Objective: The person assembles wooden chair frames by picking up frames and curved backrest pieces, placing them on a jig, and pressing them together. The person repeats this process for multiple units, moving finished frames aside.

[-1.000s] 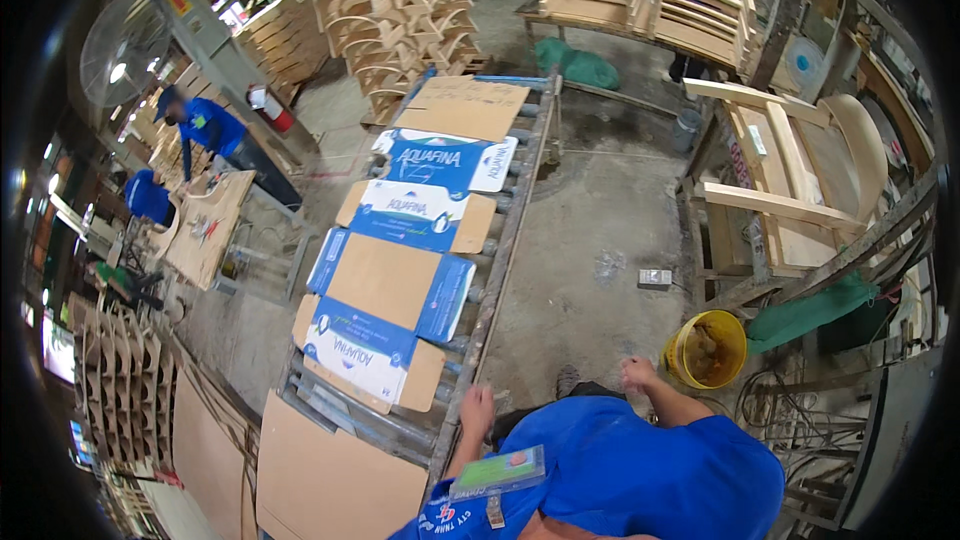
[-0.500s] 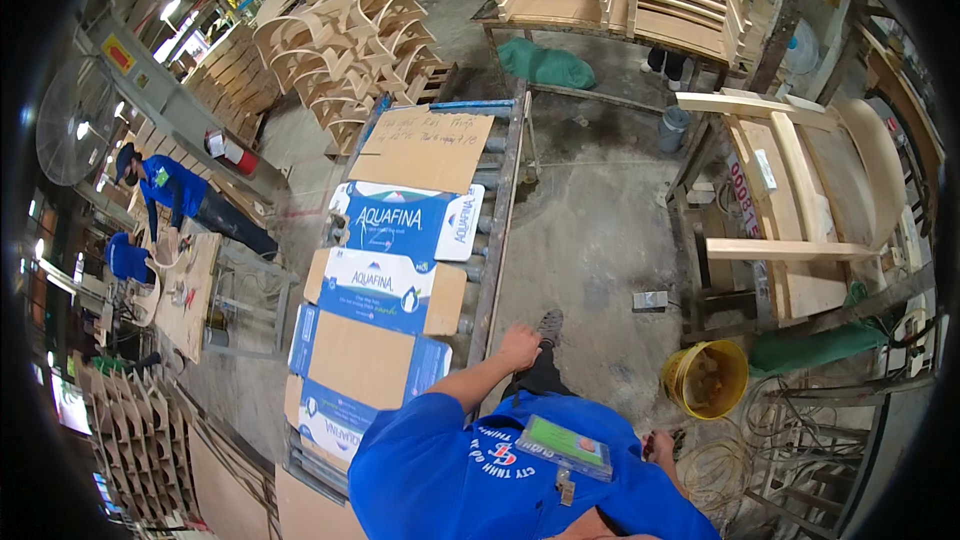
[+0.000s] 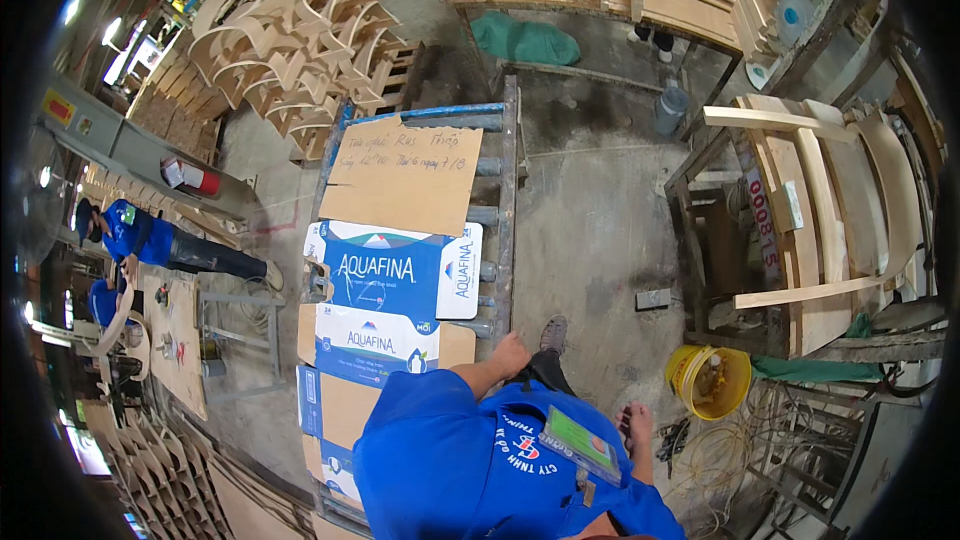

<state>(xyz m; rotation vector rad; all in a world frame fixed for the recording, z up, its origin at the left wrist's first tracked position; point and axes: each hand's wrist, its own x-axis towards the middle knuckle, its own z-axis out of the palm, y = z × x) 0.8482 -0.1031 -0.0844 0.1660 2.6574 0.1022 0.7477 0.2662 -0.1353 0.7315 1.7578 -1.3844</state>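
Observation:
My left hand (image 3: pixel 510 352) hangs beside the metal edge of a roller conveyor (image 3: pixel 510 240), its back toward me and its fingers mostly hidden. Lower and to the right, my right hand (image 3: pixel 634 422) hangs by my side, fingers loosely bent and apart with nothing visible in them. On the conveyor rollers lie flattened cardboard sheets: a plain brown piece (image 3: pixel 400 180) with handwriting at the far end, then blue-and-white printed carton pieces (image 3: pixel 385 268) closer to me. My blue sleeve covers part of the nearest carton.
A yellow bucket (image 3: pixel 712 380) and tangled hoses (image 3: pixel 725 460) are on the floor at right. Behind them stands a bench with wooden parts (image 3: pixel 800 220). Curved wooden pieces (image 3: pixel 290 50) are stacked at far left. A co-worker in blue (image 3: pixel 140 235) stands by a work table (image 3: pixel 180 340).
The conveyor and cardboard have shifted nearer to me in view. My right hand has swung forward and inward, and my left hand stays by the conveyor edge. The co-worker's posture differs slightly.

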